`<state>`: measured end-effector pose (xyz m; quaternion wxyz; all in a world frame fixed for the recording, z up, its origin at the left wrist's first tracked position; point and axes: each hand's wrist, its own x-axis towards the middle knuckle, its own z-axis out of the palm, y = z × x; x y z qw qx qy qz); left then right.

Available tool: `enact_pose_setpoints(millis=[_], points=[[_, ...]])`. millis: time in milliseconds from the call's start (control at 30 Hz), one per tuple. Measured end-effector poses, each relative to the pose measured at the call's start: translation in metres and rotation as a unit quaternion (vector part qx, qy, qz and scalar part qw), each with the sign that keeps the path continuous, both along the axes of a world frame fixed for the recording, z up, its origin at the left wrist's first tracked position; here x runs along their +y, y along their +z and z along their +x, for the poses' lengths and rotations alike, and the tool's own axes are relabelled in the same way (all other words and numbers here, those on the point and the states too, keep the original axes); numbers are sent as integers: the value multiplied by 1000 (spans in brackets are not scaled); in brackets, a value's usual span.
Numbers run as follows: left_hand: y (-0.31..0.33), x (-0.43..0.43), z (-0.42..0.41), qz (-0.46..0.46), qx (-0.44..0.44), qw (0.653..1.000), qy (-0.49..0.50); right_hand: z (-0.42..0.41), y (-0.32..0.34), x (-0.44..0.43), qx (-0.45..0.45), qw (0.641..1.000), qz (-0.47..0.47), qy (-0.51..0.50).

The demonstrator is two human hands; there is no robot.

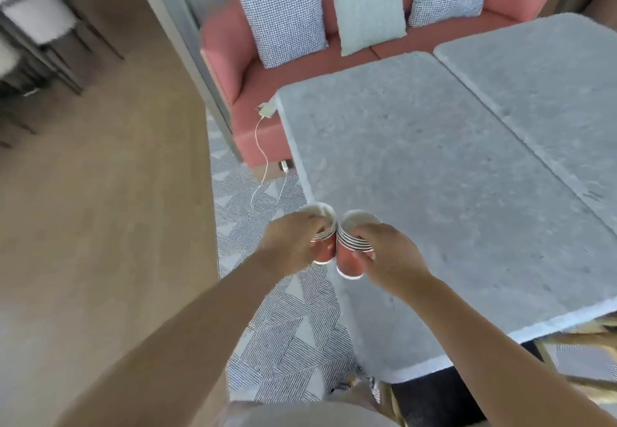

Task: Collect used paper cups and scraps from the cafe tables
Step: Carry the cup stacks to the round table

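We see two stacks of red paper cups, one in each of our hands. Our left hand (287,248) curls its fingers round the left stack (325,249). Our right hand (392,259) grips the right stack (348,260) the same way. The rims are a bit blurry, but we count about four in the left stack and about five in the right stack. Both stacks stand up tall, only a little tilted. Their open mouths face up toward us and their round bottoms point down at the striped rug (283,343). The two stacks touch side by side. They are up in the air, just by the left edge of the near grey surface (434,176). A second grey surface (541,92) sits right beside that one. Behind them is one pink sofa (253,119) with three cushions (367,5) leaning on its back. One thin white cable (263,159) hangs down by the sofa.
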<state>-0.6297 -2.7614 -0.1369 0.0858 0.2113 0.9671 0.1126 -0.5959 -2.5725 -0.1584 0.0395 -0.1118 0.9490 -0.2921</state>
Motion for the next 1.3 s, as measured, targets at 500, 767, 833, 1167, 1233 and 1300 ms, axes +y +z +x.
enact_pose_setpoints(millis=[500, 767, 833, 1167, 1233, 1300], points=[[23, -243, 273, 6, 64, 954, 294, 160, 26, -262, 94, 949, -44, 299], [30, -311, 434, -22, 82, 896, 436, 282, 27, -370, 59, 905, -76, 414], [32, -325, 468, -20, 81, 875, 477, 308, 29, -396, 54, 890, -80, 445], [56, -376, 613, -21, 91, 756, 648, 412, 44, -511, 61, 787, -105, 605], [59, -387, 633, -16, 86, 724, 684, 430, 44, -535, 51, 765, -108, 633], [60, -399, 651, -12, 84, 694, 715, 447, 44, -560, 39, 741, -112, 661]])
